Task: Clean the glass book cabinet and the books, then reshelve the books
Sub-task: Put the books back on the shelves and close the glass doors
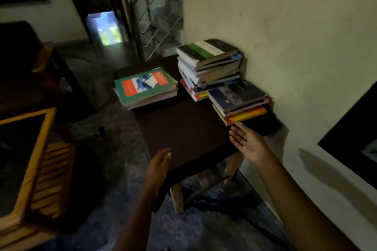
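On the dark table (183, 128) at frame centre lie a tall stack (210, 63), a green-covered stack (145, 87) to its left and a short stack (238, 100) at centre right. That short stack sits just above your right hand (247, 144), farther from your left hand (158, 167); both hands are spread and empty. Cover lettering is too blurred to read.

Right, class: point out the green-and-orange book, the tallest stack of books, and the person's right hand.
green-and-orange book (142, 85), head view, front cover.
tallest stack of books (212, 67), head view, page edges midway up.
right hand (247, 143), head view, open palm.
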